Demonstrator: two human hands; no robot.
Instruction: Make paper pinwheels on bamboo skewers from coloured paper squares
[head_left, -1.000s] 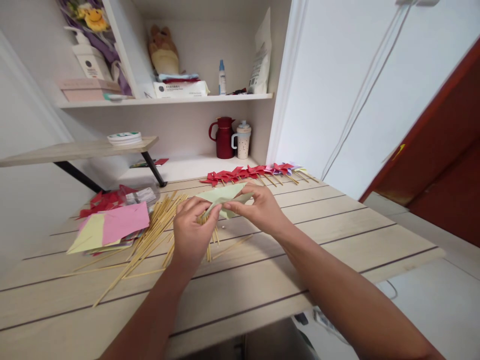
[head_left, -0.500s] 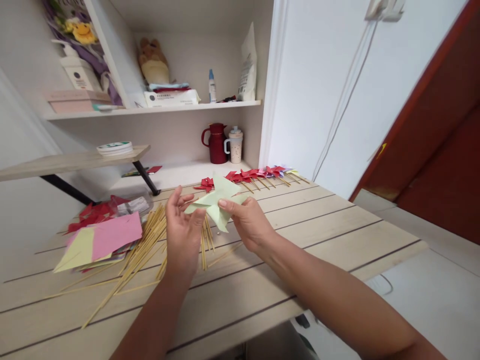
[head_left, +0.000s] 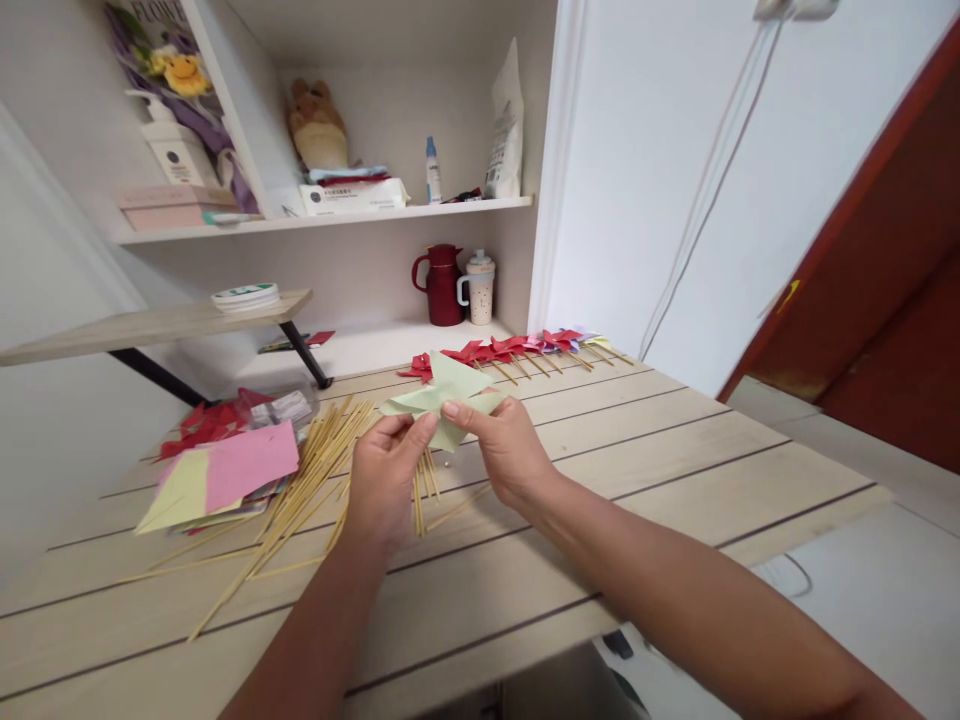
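Above the table I hold a pale green paper pinwheel [head_left: 452,379] between both hands. My right hand [head_left: 508,447] pinches it near the centre, thumb on top. From the left, my left hand [head_left: 388,470] is closed on its lower left blade, with the thumb close to the right thumb. The fingertips behind the paper are hidden. Below the pinwheel lie a few thin wooden sticks [head_left: 421,490] and a tiny round bead or pin [head_left: 448,463]. A larger heap of sticks [head_left: 311,485] spreads left of my left hand.
Finished red pinwheels [head_left: 495,349] on sticks line the table's back edge. Pink paper sheets [head_left: 251,465] and a clear box [head_left: 289,408] lie at left, beside a raised wooden shelf [head_left: 165,325]. A dark red jug [head_left: 445,288] and a speckled cup [head_left: 481,288] stand behind.
My left hand has gone from spread fingers beside the pinwheel to a pinch on its blade. The right hand keeps its hold. The view has shifted slightly.
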